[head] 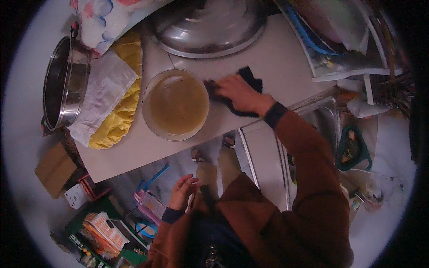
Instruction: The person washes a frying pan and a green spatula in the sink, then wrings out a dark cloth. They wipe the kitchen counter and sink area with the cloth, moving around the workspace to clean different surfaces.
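Observation:
My right hand presses a dark cloth against the pale countertop, just right of a round bowl of cloudy yellowish-brown liquid. The cloth shows on both sides of the hand, and its left end lies close to the bowl's rim. Below the counter's front edge, my left hand hangs in front of my body with fingers loosely bent and nothing in it. Behind the bowl sits a large domed metal lid.
Yellow fabric and white fabric lie at the left beside a steel pot on its side. A sink with a green strainer basket is at the right. A green crate of packages stands on the lower left.

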Demonstrator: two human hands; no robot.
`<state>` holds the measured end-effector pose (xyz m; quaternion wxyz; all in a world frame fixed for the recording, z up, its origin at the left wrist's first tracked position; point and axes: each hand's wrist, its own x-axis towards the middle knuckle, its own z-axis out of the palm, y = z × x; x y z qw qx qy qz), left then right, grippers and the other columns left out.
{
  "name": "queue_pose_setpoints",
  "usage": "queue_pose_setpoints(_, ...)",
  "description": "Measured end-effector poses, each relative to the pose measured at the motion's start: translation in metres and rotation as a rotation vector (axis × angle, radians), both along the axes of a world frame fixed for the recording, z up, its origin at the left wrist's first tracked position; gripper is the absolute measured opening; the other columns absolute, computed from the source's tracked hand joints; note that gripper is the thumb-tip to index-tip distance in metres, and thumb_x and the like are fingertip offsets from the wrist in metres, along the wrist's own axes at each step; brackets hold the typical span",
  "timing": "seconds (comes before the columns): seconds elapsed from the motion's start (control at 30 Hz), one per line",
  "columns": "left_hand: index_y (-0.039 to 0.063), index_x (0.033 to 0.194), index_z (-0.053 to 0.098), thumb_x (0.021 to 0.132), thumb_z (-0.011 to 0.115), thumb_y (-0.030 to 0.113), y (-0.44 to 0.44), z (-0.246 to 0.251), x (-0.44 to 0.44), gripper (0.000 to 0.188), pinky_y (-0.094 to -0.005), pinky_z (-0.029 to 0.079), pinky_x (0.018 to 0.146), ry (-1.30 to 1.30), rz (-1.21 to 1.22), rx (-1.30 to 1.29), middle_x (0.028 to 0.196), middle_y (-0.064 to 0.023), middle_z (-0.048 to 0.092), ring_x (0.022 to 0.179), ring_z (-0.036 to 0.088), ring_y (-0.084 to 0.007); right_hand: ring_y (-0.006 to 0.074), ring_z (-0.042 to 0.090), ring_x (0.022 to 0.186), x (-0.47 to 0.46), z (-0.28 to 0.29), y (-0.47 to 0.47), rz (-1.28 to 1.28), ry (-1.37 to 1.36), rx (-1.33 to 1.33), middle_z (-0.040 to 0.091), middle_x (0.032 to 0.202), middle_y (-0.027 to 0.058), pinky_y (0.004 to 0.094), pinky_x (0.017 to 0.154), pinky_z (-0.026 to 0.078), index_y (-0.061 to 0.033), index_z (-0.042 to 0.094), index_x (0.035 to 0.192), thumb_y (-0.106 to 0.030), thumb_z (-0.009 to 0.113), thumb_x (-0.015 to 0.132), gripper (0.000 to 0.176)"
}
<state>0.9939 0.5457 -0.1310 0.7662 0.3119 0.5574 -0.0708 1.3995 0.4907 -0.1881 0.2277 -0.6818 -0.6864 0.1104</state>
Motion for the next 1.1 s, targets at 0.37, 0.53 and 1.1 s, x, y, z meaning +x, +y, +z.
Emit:
queue_pose_setpoints(0.37,0.001,0.122,0.049,0.089,0.060,0.023,0.001,-0.010,0.014,0.042,-0.0375,0.047,0.090,-0.136,-0.106,-0.008,0.114,-0.0163,0.059,0.101,0.060,-0.0273,0.0348,0.051,0.110,-0.066,0.060,-0.315,-0.578,0.685,-0.902,0.056,0.116,0.0177,0.0392,0.094,0.040,-0.0071,0.061,0.109,-0.007,0.055,0.076,0.034)
queue_pose_setpoints(0.53,0.001,0.124,0.048,0.088,0.060,0.024,0.004,-0.015,0.009,0.044,-0.0380,0.047,0.091,-0.148,-0.146,0.010,0.115,-0.0160,0.058,0.101,0.060,-0.0270,0.0288,0.060,0.096,-0.071,0.043,-0.382,-0.747,0.536,-0.837,0.065,0.102,0.0152,0.0336,0.092,0.043,-0.0052,0.063,0.108,-0.005,0.052,0.078,0.032)
queue_pose_setpoints(1.1,0.003,0.123,0.049,0.092,0.055,0.019,-0.003,-0.005,-0.025,0.035,-0.0346,0.047,0.090,-0.117,0.047,0.031,0.116,-0.0156,0.059,0.100,0.060,-0.0249,0.0208,0.056,0.107,0.002,0.079,-0.264,-0.940,0.918,0.063,0.060,0.118,0.0105,0.0348,0.097,0.042,0.0027,0.057,0.117,-0.013,0.046,0.092,0.031)
